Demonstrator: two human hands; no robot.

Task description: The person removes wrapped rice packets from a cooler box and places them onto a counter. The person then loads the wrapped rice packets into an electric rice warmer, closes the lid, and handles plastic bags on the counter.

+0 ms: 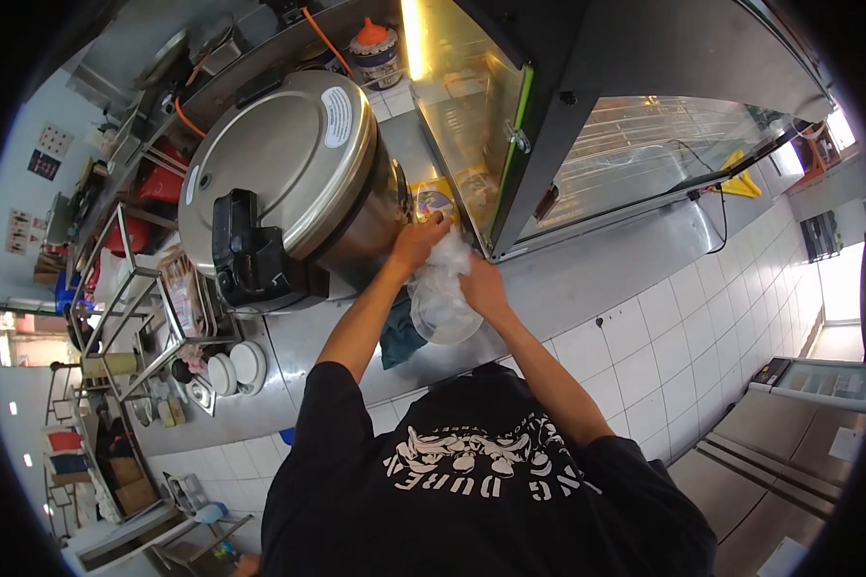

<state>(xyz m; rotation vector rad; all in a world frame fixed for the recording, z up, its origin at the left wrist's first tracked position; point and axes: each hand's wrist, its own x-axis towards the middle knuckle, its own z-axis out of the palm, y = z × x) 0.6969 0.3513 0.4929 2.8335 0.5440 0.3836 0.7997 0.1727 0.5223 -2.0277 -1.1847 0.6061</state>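
A clear, crumpled plastic bag hangs between my hands above the steel counter's front edge. Its lower end looks rounded; whether anything sits inside is hard to make out. My left hand is closed on the upper part of the bag, close to the big cooker's side. Lower and to the right, my right hand grips the bag's side, with its fingertips partly hidden by the plastic. Just beyond my left hand lies a yellow printed packet. A dark green cloth rests beside the bag.
A large steel cooker with a black latch stands to the left. On the right is a glass display cabinet with a lit interior. White round lids and a metal rack occupy the far left. Behind stands a tub with an orange funnel.
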